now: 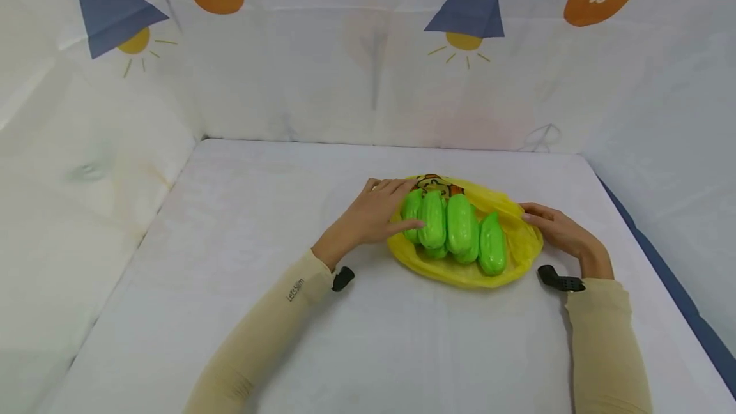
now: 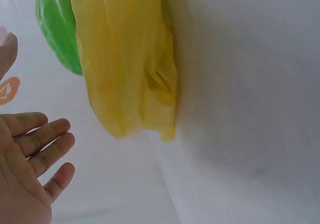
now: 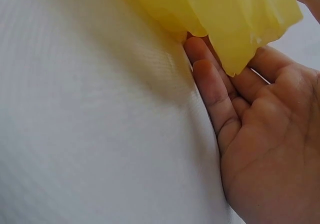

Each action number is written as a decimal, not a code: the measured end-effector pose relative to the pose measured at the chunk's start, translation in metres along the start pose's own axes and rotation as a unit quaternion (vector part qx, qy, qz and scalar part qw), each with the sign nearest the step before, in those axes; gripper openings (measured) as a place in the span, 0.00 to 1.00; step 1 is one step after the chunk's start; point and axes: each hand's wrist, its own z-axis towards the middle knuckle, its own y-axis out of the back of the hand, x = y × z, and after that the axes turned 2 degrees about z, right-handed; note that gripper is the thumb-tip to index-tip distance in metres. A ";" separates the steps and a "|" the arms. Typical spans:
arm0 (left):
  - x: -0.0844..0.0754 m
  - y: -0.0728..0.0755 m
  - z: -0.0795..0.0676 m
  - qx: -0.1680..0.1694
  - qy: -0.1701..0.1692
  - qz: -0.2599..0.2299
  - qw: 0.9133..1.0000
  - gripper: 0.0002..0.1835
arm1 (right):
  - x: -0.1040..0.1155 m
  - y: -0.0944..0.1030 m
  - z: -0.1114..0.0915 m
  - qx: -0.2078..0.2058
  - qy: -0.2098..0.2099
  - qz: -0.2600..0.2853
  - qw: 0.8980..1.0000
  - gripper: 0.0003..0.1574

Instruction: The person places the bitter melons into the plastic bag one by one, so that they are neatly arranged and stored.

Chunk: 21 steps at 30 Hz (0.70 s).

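Observation:
Several glossy bright-green oblong pieces (image 1: 460, 222) lie side by side, some stacked, on a spread yellow plastic bag (image 1: 517, 251) with a dark printed figure near its far edge. Whether they lie inside its mouth or on top, I cannot tell. My left hand (image 1: 376, 213) reaches over the bag's left side, fingers extended and thumb across the green pieces. The left wrist view shows its palm and spread fingers holding nothing. At the bag's right edge, my right hand (image 1: 554, 229) pinches the yellow film between thumb and fingers; part of its fingers (image 3: 212, 84) goes behind the film.
Beneath everything is a white table (image 1: 276, 222). White sheeting (image 1: 322, 82) with blue and orange printed shapes rises behind it and at both sides. Each wrist carries a small black device (image 1: 558, 280) below a beige sleeve (image 1: 604, 344).

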 end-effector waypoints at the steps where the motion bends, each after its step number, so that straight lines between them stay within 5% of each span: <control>1: 0.003 0.000 -0.002 -0.005 0.006 -0.003 1.000 0.47 | 0.000 0.001 0.000 -0.003 0.002 0.001 1.000 0.37; 14: 0.048 0.000 -0.042 -0.044 0.060 -0.025 0.997 0.40 | -0.008 -0.005 0.003 0.010 0.024 0.028 0.999 0.36; 21: 0.089 0.010 -0.074 -0.094 0.102 -0.017 0.990 0.36 | 0.011 -0.006 -0.004 -0.071 0.037 -0.045 0.996 0.36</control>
